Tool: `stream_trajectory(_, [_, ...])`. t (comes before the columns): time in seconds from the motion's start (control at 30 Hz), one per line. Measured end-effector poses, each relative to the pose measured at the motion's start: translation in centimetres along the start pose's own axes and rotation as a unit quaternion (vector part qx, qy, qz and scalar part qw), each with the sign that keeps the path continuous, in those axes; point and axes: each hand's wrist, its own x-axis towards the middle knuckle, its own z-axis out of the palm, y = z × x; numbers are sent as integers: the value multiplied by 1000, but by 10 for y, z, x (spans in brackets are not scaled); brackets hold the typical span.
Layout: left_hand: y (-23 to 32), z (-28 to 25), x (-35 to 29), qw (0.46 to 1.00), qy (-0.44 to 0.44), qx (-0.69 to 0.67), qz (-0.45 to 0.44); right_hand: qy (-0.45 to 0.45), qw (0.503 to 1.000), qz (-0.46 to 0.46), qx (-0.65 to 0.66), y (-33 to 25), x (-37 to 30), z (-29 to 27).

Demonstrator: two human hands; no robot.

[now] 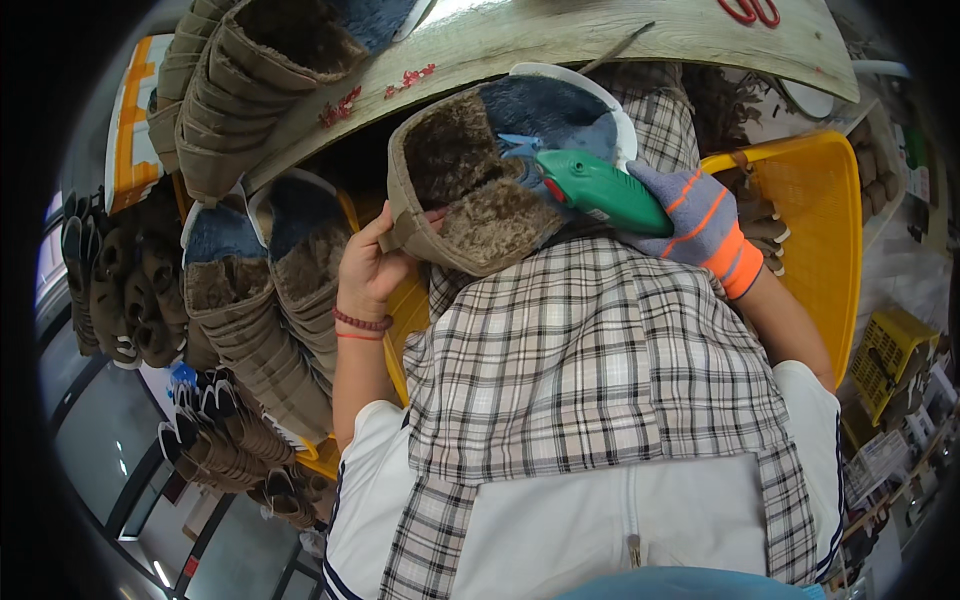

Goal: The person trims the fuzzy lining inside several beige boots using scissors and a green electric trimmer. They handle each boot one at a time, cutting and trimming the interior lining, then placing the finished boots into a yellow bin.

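On my lap, over a plaid apron (570,350), lies a brown fleece-lined shoe upper (487,225) with a blue lined section and a white edge. My bare left hand (375,262) pinches its left side, thumb outside and fingers reaching inside. My right hand (700,215), in a grey and orange knit glove, is wrapped round a green handheld power cutter (605,192), which looks like electric scissors. The cutter's blue tip (518,147) points left, over the fleece near the blue lining. Whether it touches the lining, I cannot tell.
Ahead, a pale worktable (560,30) carries red-handled scissors (750,10) and a nested stack of uppers (240,95). More stacked uppers (260,340) stand at my left. A yellow basket (825,200) is at my right, with a smaller yellow crate (888,362) beyond.
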Motion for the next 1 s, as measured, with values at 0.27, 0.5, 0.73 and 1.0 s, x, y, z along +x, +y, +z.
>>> stream_trajectory(0.27, [-4, -34, 3, 997, -70, 28, 26, -90, 996, 18, 13, 10, 2, 17])
stream_trajectory(0.5, [-3, -28, -2, 995, -2, 86, 43, -86, 993, -50, -65, 22, 5, 31])
stream_trajectory(0.73, [-12, -28, 3, 997, 49, 43, 36, -135, 989, -63, 6, 45, 2, 5])
stream_trajectory(1.0, [-8, -27, 4, 999, 10, 40, 19, 312, 929, 33, -199, 141, 39, -40])
